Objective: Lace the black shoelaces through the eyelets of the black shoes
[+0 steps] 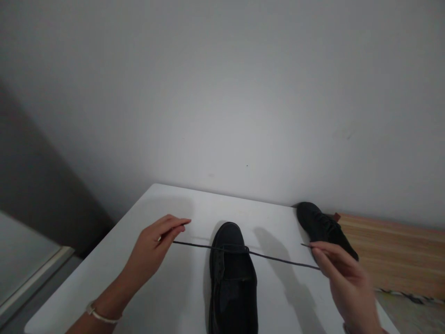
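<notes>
On the white table (167,297) a black shoe (232,278) stands toe away; its lace (278,260) runs taut to both sides. Left hand (153,250) and right hand (344,278) fingers pinch the ends (seemingly). Keep tension equal, so the lace centres

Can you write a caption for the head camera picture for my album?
Two hands, left and right, pull a black lace tight across a black shoe on a white table.

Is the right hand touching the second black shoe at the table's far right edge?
Cannot tell. In the head view the right hand overlaps the second black shoe at its near end, so no gap or contact shows; its fingers pinch the thin black lace.
</notes>
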